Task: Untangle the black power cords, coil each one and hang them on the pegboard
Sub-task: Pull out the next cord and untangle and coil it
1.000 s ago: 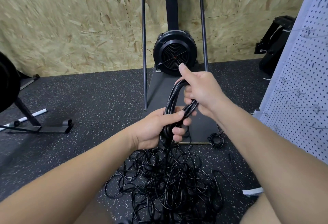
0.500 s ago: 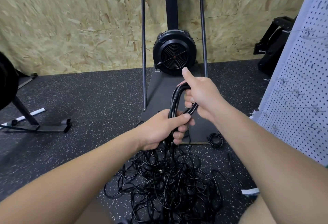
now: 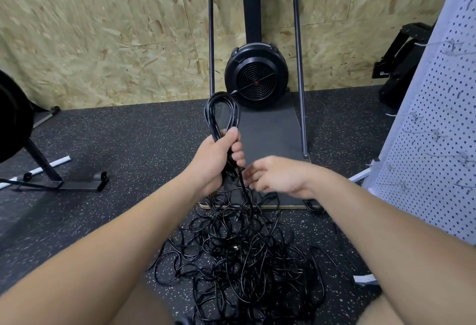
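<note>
My left hand (image 3: 219,160) grips a coil of black power cord (image 3: 221,113) whose loops stand up above the fist; the cord's tail runs down from the fist into the tangle. A large tangled heap of black power cords (image 3: 239,255) lies on the speckled floor between my knees. My right hand (image 3: 280,176) hovers just right of the hanging tail with its fingers relaxed, blurred by motion, holding nothing that I can make out. The white pegboard (image 3: 435,129) with metal hooks stands at the right edge.
A black fan-wheel exercise machine (image 3: 255,77) with a tubular frame and flat base stands ahead against the chipboard wall. Another black stand (image 3: 49,172) is at the left. A small coiled cord (image 3: 314,205) lies by the base's front right corner. White paper (image 3: 365,279) lies at the right.
My right hand let go of the top of the coil and dropped to the right of the hanging tail. My left hand now holds the coil alone, raised slightly.
</note>
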### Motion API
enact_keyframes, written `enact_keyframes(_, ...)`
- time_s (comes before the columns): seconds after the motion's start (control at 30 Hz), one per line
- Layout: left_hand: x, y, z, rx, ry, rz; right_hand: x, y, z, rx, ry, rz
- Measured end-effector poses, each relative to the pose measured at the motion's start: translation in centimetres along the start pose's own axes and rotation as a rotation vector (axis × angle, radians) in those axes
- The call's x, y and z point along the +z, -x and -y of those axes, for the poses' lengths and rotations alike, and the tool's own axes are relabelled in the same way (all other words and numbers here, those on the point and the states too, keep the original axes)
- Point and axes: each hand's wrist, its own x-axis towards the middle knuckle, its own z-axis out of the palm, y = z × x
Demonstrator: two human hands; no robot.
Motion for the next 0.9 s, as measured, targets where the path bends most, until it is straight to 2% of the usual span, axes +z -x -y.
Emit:
enact_keyframes(0.13, -0.6, -0.5, -0.1, 0.005, 0.045, -0.063, 1.0, 0.1, -0.4, -0.012, 0.208, 0.162)
enact_keyframes(0.33, -1.7, -0.8, 0.0, 0.023, 0.031, -0.177, 1.2, 0.1, -0.7, 0.017, 0.191, 0.206)
enact_keyframes(0.43, -3.2, -1.6, -0.2, 0.060, -0.014, -0.286, 1.1, 0.5, 0.1, 0.040, 0.089, 0.055)
enact_keyframes(0.5, -4.5, -1.8, -0.2, 0.064, -0.116, -0.365, 0.5, 0.6, 0.8, -0.031, 0.079, -0.143)
enact_keyframes(0.57, -5.3, -1.8, -0.1, 0.038, -0.255, -0.378, -0.1, 1.0, 1.8, -0.153, 0.148, -0.252)
enact_keyframes(0.73, -2.9, 0.3, 0.1, -0.126, -0.331, -0.179, -0.3, 2.8, 4.4, -0.397, 0.246, -0.392)
enact_keyframes(0.8, -1.3, 1.4, 0.0, -0.210, -0.311, -0.055, -0.1, 2.6, 4.1, -0.376, 0.246, -0.456)
enact_keyframes(0.9, -0.4, 2.0, 0.6, -0.290, -0.240, 0.154, 0.1, 2.0, 3.4, -0.230, 0.269, -0.579)
